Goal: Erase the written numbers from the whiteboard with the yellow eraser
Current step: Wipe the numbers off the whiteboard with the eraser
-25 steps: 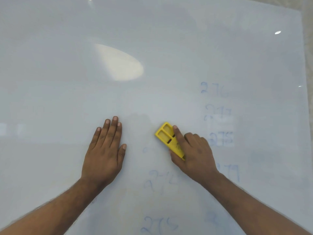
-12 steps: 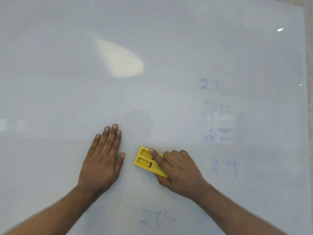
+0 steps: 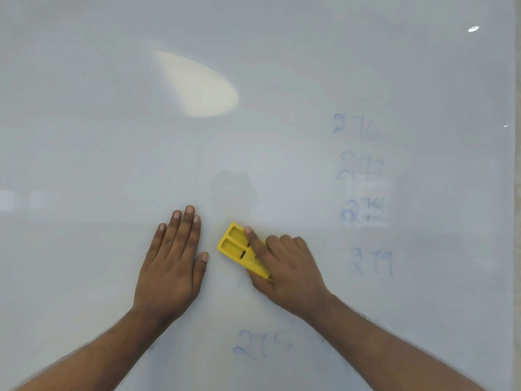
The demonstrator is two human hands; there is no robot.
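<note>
The whiteboard [image 3: 112, 136] fills the view. My right hand [image 3: 287, 266] grips the yellow eraser [image 3: 234, 246] and presses it flat on the board, index finger stretched along its back. My left hand [image 3: 172, 266] lies flat on the board just left of the eraser, fingers together, holding nothing. Faint blue numbers remain: a column at the right, 276 [image 3: 356, 129], 277 [image 3: 361, 166], 278 [image 3: 363, 211] and 279 [image 3: 370, 263], and one number [image 3: 262, 345] below the hands between my forearms.
A bright oval light reflection [image 3: 197, 86] sits on the upper middle of the board. The board's right edge [image 3: 517, 165] runs down the far right, with a beige wall strip beyond it.
My right hand swept the eraser down and left from the middle of the board, wiping away the faint number that was below it. It now sits slightly up and right. The left hand stayed put.
</note>
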